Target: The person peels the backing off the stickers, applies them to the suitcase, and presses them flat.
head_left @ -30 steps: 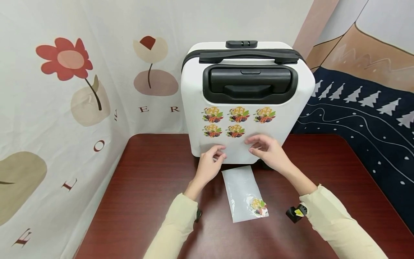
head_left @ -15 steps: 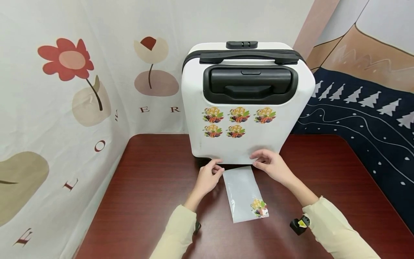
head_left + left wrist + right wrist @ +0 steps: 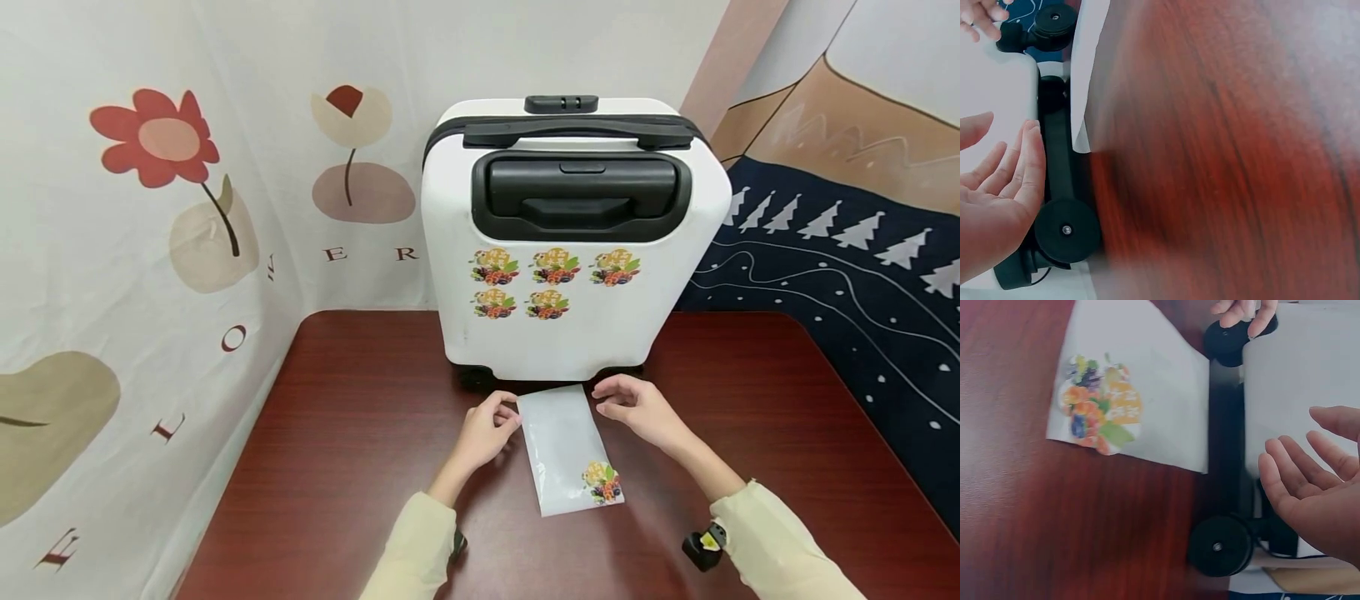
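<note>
A white sticker sheet [image 3: 558, 442] lies on the table in front of the suitcase, its near edge slightly lifted in the right wrist view. One fruit sticker [image 3: 1100, 406] with yellow lettering stays at its near right corner. My left hand [image 3: 486, 429] hovers by the sheet's far left corner, fingers loosely bent with nothing between them. By the far right corner is my right hand [image 3: 637, 410], thumb and fingers apart and holding nothing. The white suitcase [image 3: 585, 342] stands upright behind, bearing several matching fruit stickers [image 3: 555, 267] in two rows, three above and two below.
Black wheels [image 3: 1067, 230] support the suitcase on the dark red wooden table [image 3: 360, 433]. Its black handle recess [image 3: 581, 196] is above the stickers. A printed flower cloth [image 3: 247, 150] hangs behind and left; a navy tree-patterned cloth [image 3: 840, 292] borders the right.
Both hands have come down from the suitcase front toward me, to either side of the sheet's far end. Sheet, stickers and suitcase keep their places.
</note>
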`<state>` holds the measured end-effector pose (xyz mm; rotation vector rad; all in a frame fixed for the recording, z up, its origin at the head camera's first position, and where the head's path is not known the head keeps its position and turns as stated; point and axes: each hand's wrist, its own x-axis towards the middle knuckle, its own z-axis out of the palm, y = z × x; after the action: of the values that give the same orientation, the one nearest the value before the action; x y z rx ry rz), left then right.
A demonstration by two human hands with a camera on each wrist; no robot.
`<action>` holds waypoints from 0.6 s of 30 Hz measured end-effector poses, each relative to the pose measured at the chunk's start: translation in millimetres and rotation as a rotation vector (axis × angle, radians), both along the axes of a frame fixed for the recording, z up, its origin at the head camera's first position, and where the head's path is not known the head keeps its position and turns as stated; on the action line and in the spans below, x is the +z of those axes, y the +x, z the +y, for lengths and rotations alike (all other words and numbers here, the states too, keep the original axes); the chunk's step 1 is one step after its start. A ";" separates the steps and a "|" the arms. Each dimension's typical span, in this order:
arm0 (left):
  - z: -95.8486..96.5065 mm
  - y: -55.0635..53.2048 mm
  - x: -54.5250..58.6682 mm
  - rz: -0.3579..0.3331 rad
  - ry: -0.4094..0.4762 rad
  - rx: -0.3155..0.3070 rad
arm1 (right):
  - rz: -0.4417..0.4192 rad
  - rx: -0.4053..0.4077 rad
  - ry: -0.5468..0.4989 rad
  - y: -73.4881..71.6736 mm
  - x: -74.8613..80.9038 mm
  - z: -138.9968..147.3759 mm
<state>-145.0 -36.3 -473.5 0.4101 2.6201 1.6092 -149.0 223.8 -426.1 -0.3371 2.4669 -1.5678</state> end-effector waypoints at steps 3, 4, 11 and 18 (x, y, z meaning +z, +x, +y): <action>-0.7 1.5 -3.2 -0.026 -0.003 -0.012 | -0.034 0.001 -0.007 2.5 -6.0 3.5; -1.0 2.0 -4.3 -0.034 -0.003 -0.016 | -0.043 0.003 -0.009 3.4 -8.0 4.7; -2.1 5.4 -9.7 -0.078 0.014 -0.033 | -0.098 0.014 -0.060 9.6 -17.8 11.1; -2.9 10.6 -13.6 -0.142 0.010 -0.046 | -0.131 0.001 -0.066 13.9 -24.4 14.5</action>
<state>-134.4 -39.2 -487.1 0.3397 2.4818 1.5765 -135.2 238.2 -450.5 -0.2373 2.3208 -1.6190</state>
